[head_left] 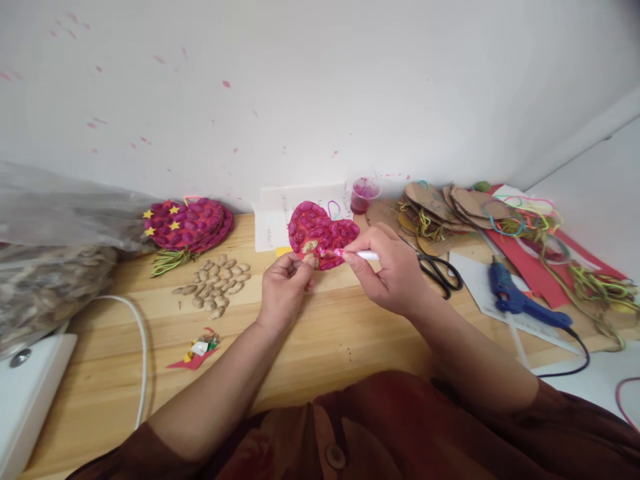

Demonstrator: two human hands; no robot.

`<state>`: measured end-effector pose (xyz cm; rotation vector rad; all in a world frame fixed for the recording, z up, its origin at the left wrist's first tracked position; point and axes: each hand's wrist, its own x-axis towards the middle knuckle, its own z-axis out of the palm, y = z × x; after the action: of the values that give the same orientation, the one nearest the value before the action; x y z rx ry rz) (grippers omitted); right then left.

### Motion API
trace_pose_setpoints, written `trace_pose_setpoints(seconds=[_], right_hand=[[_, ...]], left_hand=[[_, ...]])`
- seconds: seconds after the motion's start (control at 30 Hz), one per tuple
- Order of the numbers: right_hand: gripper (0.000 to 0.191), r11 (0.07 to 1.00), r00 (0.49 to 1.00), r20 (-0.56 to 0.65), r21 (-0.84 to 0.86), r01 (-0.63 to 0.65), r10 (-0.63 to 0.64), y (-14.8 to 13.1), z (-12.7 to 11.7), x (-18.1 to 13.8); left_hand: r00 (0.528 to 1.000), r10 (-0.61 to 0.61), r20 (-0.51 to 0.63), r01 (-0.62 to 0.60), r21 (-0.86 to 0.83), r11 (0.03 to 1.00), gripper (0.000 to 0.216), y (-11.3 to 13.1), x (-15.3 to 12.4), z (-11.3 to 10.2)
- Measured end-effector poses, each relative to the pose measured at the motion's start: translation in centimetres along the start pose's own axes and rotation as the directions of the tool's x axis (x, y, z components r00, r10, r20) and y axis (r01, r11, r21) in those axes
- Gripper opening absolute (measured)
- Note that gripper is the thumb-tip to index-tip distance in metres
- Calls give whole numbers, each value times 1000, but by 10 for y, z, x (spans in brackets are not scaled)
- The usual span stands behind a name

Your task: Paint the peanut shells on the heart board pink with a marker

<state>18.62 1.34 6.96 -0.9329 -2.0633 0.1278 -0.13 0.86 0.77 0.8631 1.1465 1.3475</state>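
A red heart-shaped piece (pixel 320 227) covered with magenta-painted peanuts lies tilted in front of me. My left hand (pixel 287 283) grips its lower left edge between thumb and fingers. Near that thumb sits an unpainted peanut (pixel 310 246). In my right hand (pixel 390 270) is a white-handled paintbrush (pixel 367 255), its pink-stained tip touching the lower part of the heart. Behind the heart rests a white sheet of paper (pixel 270 200), and a plastic cup of magenta paint (pixel 364 193) stands at its right.
Loose peanuts (pixel 215 280) and finished hearts with yellow stars (pixel 193 223) lie at left, beside a bag of peanuts (pixel 50 287). Black scissors (pixel 443 273), a blue glue gun (pixel 525 303) and cardboard pieces with yarn (pixel 450 207) are at right. A white cable (pixel 143 333) crosses the table's left.
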Motion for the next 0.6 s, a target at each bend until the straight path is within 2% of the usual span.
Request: trace_pose_setpoints(seconds=[0.17, 0.33, 0.6], right_hand=[[4, 999, 999, -21, -21, 44, -44, 0, 0, 0], [4, 997, 997, 52, -36, 61, -59, -2, -1, 2], [2, 995, 995, 64, -53, 86, -82, -1, -2, 2]], left_hand=[[1000, 14, -3, -14, 4, 1000, 32, -1, 1, 0], [1000, 22, -9, -22, 18, 1000, 31, 0, 0, -1], [998, 55, -13, -54, 44, 998, 30, 2, -1, 0]])
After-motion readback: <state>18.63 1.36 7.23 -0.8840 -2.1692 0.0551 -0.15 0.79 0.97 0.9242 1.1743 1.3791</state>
